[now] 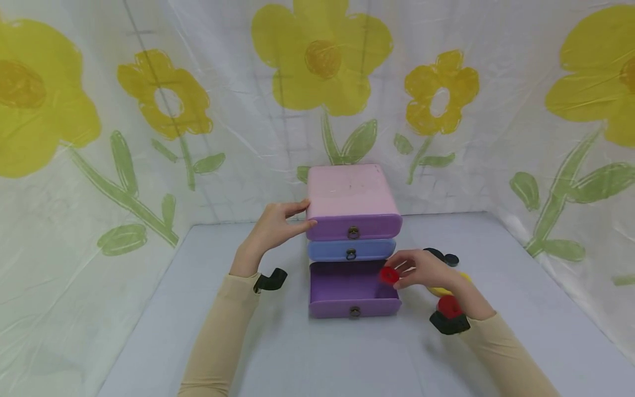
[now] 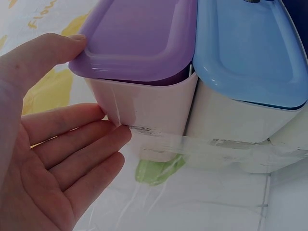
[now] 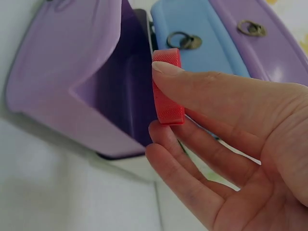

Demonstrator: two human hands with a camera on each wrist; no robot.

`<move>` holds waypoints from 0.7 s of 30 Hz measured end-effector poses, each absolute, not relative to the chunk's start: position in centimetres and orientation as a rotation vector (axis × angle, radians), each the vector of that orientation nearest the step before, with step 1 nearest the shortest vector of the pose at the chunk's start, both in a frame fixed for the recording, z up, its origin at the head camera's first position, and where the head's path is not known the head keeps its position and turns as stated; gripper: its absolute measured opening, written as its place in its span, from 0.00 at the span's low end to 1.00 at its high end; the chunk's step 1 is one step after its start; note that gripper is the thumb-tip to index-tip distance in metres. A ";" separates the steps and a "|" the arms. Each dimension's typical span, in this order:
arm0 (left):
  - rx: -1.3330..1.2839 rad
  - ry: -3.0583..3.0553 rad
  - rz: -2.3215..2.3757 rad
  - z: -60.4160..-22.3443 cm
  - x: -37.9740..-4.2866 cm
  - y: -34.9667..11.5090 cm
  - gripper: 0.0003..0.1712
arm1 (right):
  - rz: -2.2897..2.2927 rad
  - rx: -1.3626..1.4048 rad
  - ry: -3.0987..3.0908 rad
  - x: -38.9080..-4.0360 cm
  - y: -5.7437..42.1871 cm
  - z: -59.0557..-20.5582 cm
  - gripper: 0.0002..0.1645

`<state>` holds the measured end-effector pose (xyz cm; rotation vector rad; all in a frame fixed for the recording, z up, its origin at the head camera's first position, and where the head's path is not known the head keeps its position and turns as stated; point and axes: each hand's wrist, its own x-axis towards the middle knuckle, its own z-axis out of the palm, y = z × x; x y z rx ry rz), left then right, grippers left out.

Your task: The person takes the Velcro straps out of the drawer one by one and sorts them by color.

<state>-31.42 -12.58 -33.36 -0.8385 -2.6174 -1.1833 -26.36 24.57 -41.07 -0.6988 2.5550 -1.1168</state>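
Note:
A small drawer cabinet [image 1: 349,190] with a pink top stands on the table. Its purple top drawer [image 1: 327,227] and blue middle drawer [image 1: 327,251] are pushed in; the purple bottom drawer [image 1: 327,309] is pulled out, and its visible inside is bare. My left hand [image 1: 278,226] touches the cabinet's upper left corner, thumb on the top drawer's front edge, fairly straight fingers against the pink side. Between thumb and fingers, my right hand [image 1: 421,268] pinches a small red roll of tape [image 3: 168,103] with a textured rim, over the right side of the open drawer.
Right of the cabinet, partly behind my right hand and forearm, lie another red roll [image 1: 448,306], a yellow item [image 1: 439,291] and small black round items [image 1: 451,259]. A white sheet with painted yellow flowers [image 1: 322,60] hangs behind the table [image 1: 278,353].

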 end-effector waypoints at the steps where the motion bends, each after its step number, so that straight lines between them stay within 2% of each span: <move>1: -0.839 -2.617 -1.184 -33.4 -31.4 -12.6 0.37 | -1.113 -0.678 2.563 -26.3 24.8 -41.0 0.26; 21: -0.837 -2.619 -1.188 -33.3 -31.4 -12.6 0.37 | -1.030 -0.568 2.673 -25.7 29.3 -41.6 0.23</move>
